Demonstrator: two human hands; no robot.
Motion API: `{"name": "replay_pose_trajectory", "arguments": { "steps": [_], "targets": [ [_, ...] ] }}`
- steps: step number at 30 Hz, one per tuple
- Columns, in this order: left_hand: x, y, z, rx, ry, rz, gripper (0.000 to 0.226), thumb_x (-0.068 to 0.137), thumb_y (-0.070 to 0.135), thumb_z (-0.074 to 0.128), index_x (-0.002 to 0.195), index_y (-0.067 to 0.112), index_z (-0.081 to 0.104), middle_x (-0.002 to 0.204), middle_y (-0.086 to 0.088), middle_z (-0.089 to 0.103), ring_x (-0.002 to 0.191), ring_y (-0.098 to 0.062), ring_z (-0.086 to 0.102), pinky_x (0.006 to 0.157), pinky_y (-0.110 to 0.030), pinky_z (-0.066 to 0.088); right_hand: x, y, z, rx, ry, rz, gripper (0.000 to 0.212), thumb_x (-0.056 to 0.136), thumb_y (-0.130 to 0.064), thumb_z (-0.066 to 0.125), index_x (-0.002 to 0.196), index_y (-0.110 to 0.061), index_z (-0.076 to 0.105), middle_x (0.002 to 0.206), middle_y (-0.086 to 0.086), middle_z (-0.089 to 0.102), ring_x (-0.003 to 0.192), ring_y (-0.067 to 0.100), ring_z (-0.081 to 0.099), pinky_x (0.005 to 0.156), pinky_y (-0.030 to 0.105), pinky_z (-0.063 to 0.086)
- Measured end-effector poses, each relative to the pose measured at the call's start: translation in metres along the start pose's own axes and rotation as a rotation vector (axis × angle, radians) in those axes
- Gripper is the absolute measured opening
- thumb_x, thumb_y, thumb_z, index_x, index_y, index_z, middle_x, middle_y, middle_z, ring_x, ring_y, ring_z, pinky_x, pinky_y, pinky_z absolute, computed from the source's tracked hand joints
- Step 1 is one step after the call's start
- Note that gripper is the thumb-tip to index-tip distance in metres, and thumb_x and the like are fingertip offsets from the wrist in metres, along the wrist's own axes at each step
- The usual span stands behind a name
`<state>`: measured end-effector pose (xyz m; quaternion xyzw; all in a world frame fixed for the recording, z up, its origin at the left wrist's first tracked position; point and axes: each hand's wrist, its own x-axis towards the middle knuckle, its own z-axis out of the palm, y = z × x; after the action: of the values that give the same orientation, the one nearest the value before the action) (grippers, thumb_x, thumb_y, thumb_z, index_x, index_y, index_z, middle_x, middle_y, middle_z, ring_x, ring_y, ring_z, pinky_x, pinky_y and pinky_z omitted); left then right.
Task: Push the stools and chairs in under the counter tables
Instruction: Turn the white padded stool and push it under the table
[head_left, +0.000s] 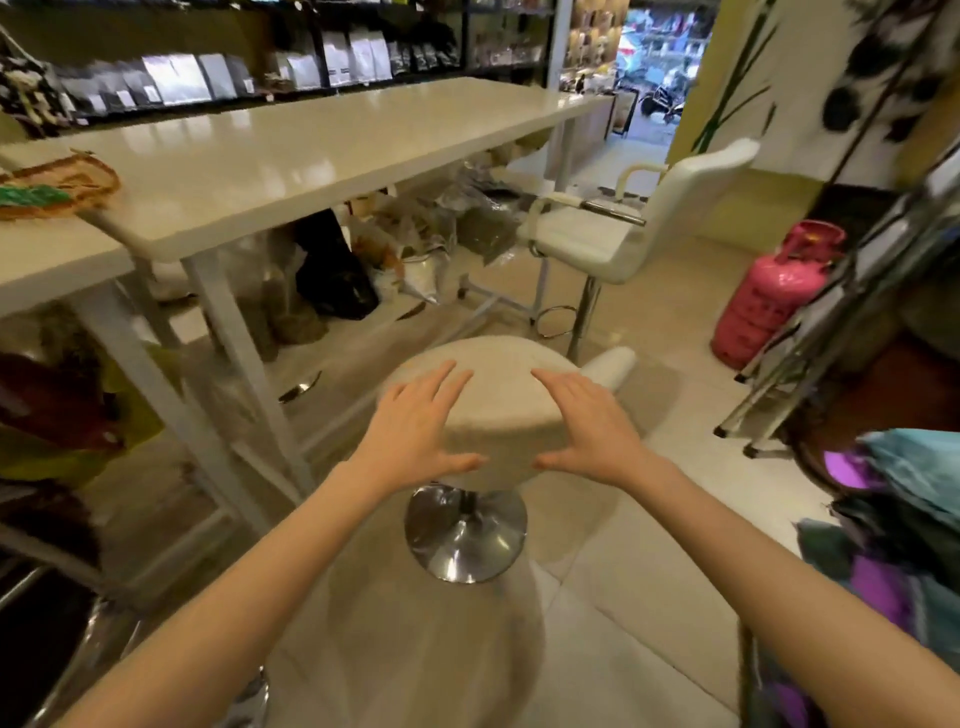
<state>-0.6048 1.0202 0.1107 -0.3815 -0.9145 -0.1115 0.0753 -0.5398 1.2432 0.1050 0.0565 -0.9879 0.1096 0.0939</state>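
Note:
A round beige stool (493, 395) on a chrome pedestal base (465, 535) stands on the floor in front of me, out from the long cream counter table (311, 145). My left hand (415, 426) holds the seat's near left side, fingers spread on top and thumb against the front rim. My right hand (587, 426) holds the near right side the same way. A white armchair-style bar chair (649, 218) stands farther back to the right, its seat near the table's far end and turned partly toward it.
Bags and sacks (332, 270) fill the space under the table. A second counter (47, 265) adjoins at left, with a woven item (57, 189) on it. A pink gas cylinder (774, 296) and metal rack legs (831, 322) stand at right. Another chrome base (301, 387) shows under the table.

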Motion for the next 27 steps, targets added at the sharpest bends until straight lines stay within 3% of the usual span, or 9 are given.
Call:
{"name": "replay_pose_trajectory", "arguments": {
  "steps": [6,13,20,27],
  "targets": [
    [0.055,0.046,0.043,-0.070,-0.097,0.031,0.101,0.071,0.064,0.063,0.147,0.018,0.016,0.154,-0.011,0.018,0.138,-0.028,0.023,0.108,-0.044,0.022,-0.015,0.080,-0.003,-0.019,-0.022,0.074,0.105,0.058,-0.047,0.081,0.142,-0.012,0.029,0.136,0.010,0.047,0.127,0.027,0.040,0.102,0.040,0.033],
    [0.097,0.056,0.082,-0.072,-0.146,0.020,0.100,0.071,0.061,0.066,0.146,0.014,0.019,0.151,-0.011,0.025,0.137,-0.026,0.025,0.107,-0.039,0.022,0.010,0.130,0.016,-0.008,-0.067,0.048,0.105,0.056,-0.044,0.083,0.142,-0.013,0.031,0.137,0.008,0.046,0.127,0.026,0.039,0.100,0.037,0.032],
    [0.119,0.044,0.121,-0.090,-0.246,-0.067,0.101,0.057,0.074,0.045,0.130,0.004,0.045,0.125,-0.020,0.057,0.112,-0.035,0.056,0.088,-0.045,0.046,0.055,0.165,0.041,-0.063,-0.197,-0.102,0.105,0.058,-0.045,0.081,0.143,-0.012,0.030,0.145,0.009,0.037,0.135,0.026,0.030,0.109,0.038,0.021],
    [0.139,0.040,0.133,-0.054,-0.238,-0.075,0.105,0.055,0.076,0.044,0.134,0.007,0.043,0.130,-0.014,0.055,0.117,-0.031,0.053,0.096,-0.045,0.040,0.083,0.202,0.054,-0.218,-0.324,-0.308,0.101,0.059,-0.045,0.080,0.142,-0.014,0.031,0.145,0.009,0.039,0.134,0.027,0.031,0.111,0.039,0.017]
  ]
}}
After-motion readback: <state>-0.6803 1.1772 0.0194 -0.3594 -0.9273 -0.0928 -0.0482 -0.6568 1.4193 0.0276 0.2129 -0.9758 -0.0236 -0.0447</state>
